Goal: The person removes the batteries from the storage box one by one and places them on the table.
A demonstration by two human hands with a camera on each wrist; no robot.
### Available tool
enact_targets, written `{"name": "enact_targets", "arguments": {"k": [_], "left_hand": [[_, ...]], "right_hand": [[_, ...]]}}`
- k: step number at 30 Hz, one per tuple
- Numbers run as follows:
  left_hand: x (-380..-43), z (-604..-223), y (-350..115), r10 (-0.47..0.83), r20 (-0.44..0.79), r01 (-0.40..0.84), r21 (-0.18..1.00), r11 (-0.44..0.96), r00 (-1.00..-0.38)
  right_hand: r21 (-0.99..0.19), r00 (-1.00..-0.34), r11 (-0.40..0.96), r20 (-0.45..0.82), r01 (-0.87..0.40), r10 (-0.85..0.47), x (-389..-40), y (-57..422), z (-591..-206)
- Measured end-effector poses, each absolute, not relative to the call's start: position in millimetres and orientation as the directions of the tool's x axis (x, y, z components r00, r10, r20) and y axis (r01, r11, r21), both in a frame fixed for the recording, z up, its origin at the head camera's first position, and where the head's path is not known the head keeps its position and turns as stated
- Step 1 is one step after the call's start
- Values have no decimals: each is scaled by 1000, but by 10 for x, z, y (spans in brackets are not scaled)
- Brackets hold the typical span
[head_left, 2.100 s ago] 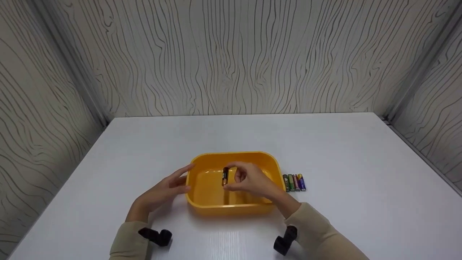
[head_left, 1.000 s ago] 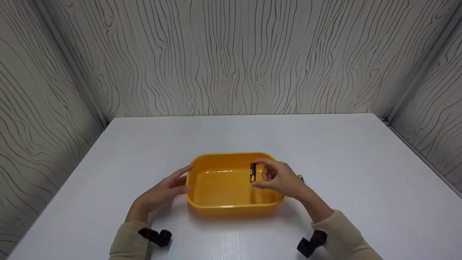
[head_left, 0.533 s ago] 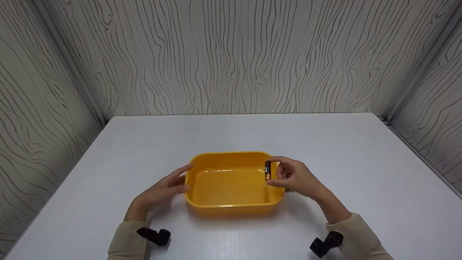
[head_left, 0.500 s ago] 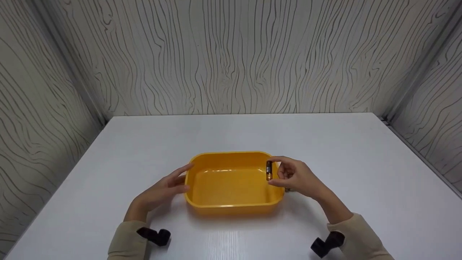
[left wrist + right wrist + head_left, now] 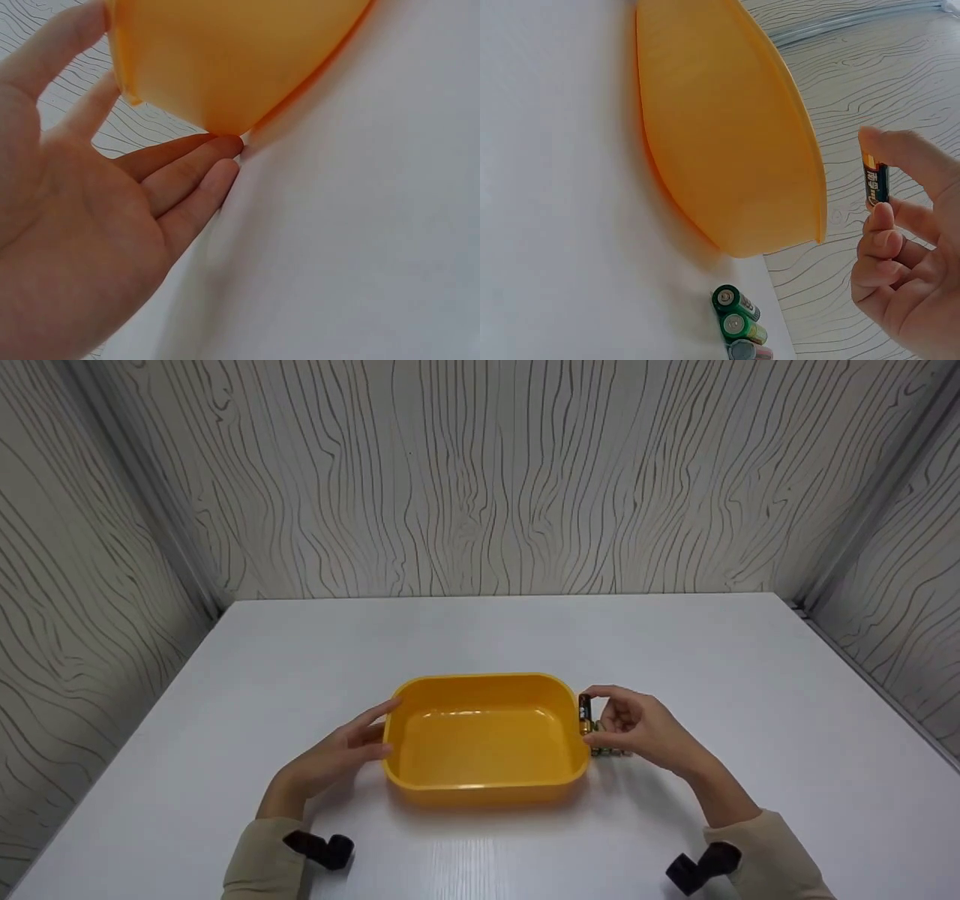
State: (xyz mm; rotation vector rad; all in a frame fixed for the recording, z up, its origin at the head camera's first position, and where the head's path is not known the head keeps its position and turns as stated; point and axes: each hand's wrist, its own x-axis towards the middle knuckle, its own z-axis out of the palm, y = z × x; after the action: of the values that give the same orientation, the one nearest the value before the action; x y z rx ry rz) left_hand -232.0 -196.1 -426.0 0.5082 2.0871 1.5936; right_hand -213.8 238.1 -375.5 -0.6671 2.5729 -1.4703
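Note:
A yellow plastic basin (image 5: 486, 789) sits on the white table, its inside bare. At its left side my left hand (image 5: 328, 763) touches the rim and outer wall with extended fingertips; the left wrist view shows these fingers (image 5: 187, 169) fairly straight against the basin. My right hand (image 5: 651, 735) pinches a black and copper-coloured battery (image 5: 585, 711) upright between thumb and index finger, over the basin's right rim. The right wrist view shows this battery (image 5: 877, 180) held above the rim's height, apart from the wall. Below, a row of small batteries (image 5: 736, 325) lies partly hidden in the head view.
The white table (image 5: 315, 652) extends around the basin on every side. Wood-grain panels (image 5: 465, 480) stand at the back and both sides. A black camera mount (image 5: 322, 849) is strapped to each sleeved wrist.
My right hand has carried the battery rightward, from above the middle of the basin to its right rim, near the battery row. My left hand has stayed at the left rim.

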Motion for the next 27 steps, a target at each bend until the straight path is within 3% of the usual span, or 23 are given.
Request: {"name": "enact_targets", "arguments": {"k": [13, 27], "left_hand": [[-2300, -4240, -1949, 518, -160, -1, 956, 293, -841], [-2316, -4240, -1960, 536, -151, 1, 962, 273, -831]], "right_hand": [[-826, -898, 461, 115, -324, -425, -2207, 2716, -3809], [-794, -921, 552, 24, -254, -389, -2276, 2958, -3913]]}}
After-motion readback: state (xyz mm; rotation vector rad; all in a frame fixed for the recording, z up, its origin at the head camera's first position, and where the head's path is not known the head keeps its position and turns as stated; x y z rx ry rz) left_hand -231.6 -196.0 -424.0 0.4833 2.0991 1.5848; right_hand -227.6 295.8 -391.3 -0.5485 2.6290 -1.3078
